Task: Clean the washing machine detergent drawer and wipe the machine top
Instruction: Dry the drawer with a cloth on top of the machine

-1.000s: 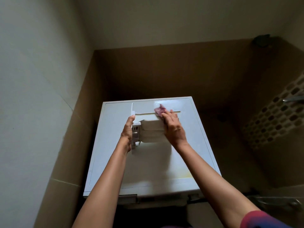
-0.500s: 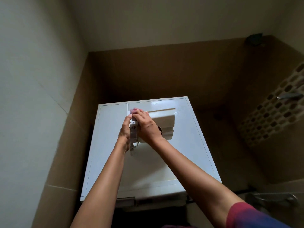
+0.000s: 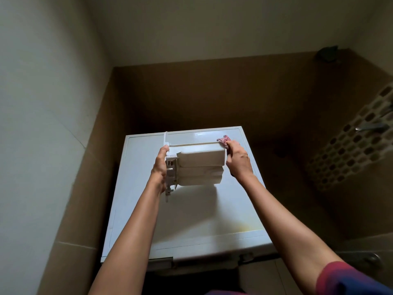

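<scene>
The white detergent drawer (image 3: pixel 201 165) is held up above the white washing machine top (image 3: pixel 191 218), its underside turned toward me. My left hand (image 3: pixel 160 167) grips the drawer's left end, by the latch parts. My right hand (image 3: pixel 238 159) is at the drawer's right end and pinches a small pink cloth (image 3: pixel 223 140) against its upper right corner. The drawer's inside is hidden from me.
Brown tiled walls close in behind and on both sides of the machine. A patterned tile strip with a metal tap (image 3: pixel 370 126) is on the right wall. A metal fitting (image 3: pixel 370 257) sits low at the right. The empty drawer slot (image 3: pixel 161 261) shows at the machine's front.
My right hand with the pink cloth slid from the drawer's left end across to its right end. My left hand kept its grip on the left end.
</scene>
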Action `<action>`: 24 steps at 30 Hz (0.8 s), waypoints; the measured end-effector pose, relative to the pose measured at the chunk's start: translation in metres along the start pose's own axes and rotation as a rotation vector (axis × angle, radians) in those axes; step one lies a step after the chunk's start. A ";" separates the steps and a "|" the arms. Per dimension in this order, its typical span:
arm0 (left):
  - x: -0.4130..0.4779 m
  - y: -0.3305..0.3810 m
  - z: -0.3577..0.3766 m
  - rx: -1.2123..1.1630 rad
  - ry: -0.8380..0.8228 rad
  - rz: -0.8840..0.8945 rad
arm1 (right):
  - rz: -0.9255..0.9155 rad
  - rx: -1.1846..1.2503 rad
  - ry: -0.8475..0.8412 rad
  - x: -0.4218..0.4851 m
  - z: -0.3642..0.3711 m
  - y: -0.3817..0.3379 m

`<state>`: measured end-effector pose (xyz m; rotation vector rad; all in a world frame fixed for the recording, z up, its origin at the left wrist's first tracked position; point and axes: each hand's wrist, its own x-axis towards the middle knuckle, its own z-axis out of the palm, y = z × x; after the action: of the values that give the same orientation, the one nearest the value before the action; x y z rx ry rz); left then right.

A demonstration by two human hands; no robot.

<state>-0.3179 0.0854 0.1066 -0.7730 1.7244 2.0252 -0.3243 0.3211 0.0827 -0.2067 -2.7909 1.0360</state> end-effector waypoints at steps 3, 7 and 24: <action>0.001 0.004 0.000 0.016 0.010 -0.010 | 0.194 0.243 -0.008 0.003 0.000 -0.006; -0.005 0.007 0.002 0.047 0.030 -0.015 | 0.423 0.514 -0.086 -0.003 0.003 -0.005; -0.003 -0.003 0.001 0.053 -0.012 0.048 | -0.145 -0.129 -0.088 -0.016 0.031 -0.067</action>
<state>-0.3138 0.0871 0.1067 -0.7080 1.7985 2.0024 -0.3199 0.2481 0.1018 0.0273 -2.9024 0.8532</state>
